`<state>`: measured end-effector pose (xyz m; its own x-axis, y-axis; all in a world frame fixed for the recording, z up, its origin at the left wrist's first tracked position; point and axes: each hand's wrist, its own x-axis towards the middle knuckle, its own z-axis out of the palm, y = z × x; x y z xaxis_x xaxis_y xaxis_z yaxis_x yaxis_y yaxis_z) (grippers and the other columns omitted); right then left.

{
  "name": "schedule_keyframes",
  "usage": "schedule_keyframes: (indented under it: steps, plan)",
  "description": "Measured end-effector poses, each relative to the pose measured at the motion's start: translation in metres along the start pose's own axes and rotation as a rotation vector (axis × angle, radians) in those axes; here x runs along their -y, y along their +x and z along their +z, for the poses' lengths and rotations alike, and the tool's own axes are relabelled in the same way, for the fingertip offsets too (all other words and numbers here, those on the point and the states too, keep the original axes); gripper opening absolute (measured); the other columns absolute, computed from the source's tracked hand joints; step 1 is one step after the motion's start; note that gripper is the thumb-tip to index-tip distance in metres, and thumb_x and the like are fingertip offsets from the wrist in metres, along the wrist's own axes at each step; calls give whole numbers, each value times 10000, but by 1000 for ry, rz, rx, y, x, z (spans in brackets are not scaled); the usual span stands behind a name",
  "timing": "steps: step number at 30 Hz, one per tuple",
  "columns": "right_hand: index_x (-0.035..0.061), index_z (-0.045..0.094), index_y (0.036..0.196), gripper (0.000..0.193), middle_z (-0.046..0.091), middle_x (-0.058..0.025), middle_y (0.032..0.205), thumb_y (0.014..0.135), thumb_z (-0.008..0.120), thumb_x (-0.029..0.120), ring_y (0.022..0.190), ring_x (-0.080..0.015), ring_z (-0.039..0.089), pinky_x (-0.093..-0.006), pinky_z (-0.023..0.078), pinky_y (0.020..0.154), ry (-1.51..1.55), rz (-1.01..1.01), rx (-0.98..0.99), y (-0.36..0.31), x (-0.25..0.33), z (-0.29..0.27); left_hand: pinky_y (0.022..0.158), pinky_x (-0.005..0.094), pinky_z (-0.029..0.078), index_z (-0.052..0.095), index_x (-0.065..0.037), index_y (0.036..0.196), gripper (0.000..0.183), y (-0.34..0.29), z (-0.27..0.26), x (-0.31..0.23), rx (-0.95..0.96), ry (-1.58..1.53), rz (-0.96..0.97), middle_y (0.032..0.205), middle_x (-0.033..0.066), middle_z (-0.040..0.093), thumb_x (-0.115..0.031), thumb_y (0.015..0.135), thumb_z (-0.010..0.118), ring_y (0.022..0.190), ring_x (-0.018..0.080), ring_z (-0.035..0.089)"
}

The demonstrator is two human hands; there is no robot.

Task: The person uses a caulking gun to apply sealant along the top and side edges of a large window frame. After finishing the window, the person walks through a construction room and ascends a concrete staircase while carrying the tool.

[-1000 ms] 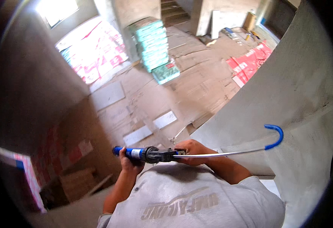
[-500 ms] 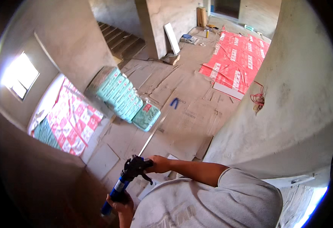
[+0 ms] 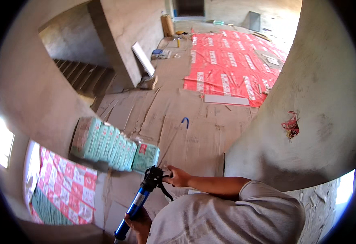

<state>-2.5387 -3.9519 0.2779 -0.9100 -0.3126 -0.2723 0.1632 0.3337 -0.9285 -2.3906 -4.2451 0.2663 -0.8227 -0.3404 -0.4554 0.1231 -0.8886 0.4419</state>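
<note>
A caulking gun (image 3: 139, 200) with a blue barrel and black handle is held slantwise in front of my body, nozzle end toward the lower left. My left hand (image 3: 140, 221) wraps round the lower barrel, partly hidden by it. At the black rear end, my right hand (image 3: 178, 177) is closed on the handle, with the black trigger hanging below; some fingers are hidden. A thin plunger rod (image 3: 170, 144) runs out from the gun's rear and ends in a blue hook (image 3: 185, 120).
Stacked green-wrapped packages (image 3: 111, 144) stand along the left wall. Cardboard (image 3: 194, 152) covers the floor. Beyond lies red printed sheeting (image 3: 222, 61) with a white board (image 3: 226, 100) at its edge. On the right, a wall has red wires (image 3: 291, 126) sticking out. Stairs (image 3: 82, 77) rise at the far left.
My view has turned and lifted, showing more of the far floor. The gun stays in both hands, its barrel now more plainly seen, and the blue hook sits lower in view.
</note>
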Motion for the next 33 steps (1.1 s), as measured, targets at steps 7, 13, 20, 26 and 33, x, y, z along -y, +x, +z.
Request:
schedule_keyframes:
  steps: [7, 13, 20, 26, 33]
  plan:
    - [-8, 677, 1057, 581, 690, -101, 838, 969, 650, 566, 662, -177, 661, -338, 532, 613, 337, 219, -191, 64, -9, -44, 1040, 424, 548, 549, -48, 1264, 653, 153, 143, 0, 243, 245, -292, 1221, 140, 667, -477, 817, 753, 1165, 322, 658]
    - [20, 677, 1005, 507, 645, -43, 823, 1032, 584, 518, 745, -140, 604, -322, 497, 679, 495, 194, -365, 96, -44, -83, 1060, 479, 556, 509, -8, 1366, 704, 238, 224, 52, 372, 346, -451, 1295, 172, 658, -389, 821, 737, 1196, 340, 662]
    - [49, 700, 1144, 565, 691, -53, 895, 995, 602, 585, 759, -154, 663, -315, 512, 643, 558, 402, -443, 155, -51, -192, 1001, 450, 577, 576, 53, 1289, 633, 314, 311, 154, 453, 423, -559, 1286, 191, 666, -356, 824, 710, 1180, 345, 667]
    - [40, 713, 1193, 613, 705, -91, 908, 1006, 543, 598, 728, -198, 667, -352, 547, 687, 474, 385, -401, 221, -52, -308, 903, 422, 585, 617, 0, 1223, 589, 369, 393, 230, 362, 493, -505, 1152, 149, 706, -430, 835, 722, 1016, 317, 699]
    - [44, 705, 997, 572, 673, -74, 804, 1005, 552, 595, 694, -180, 634, -350, 529, 657, 436, 394, -484, 256, -58, -410, 621, 381, 561, 685, -44, 1215, 539, 434, 470, 306, 351, 668, -689, 970, 138, 741, -470, 890, 623, 755, 271, 686]
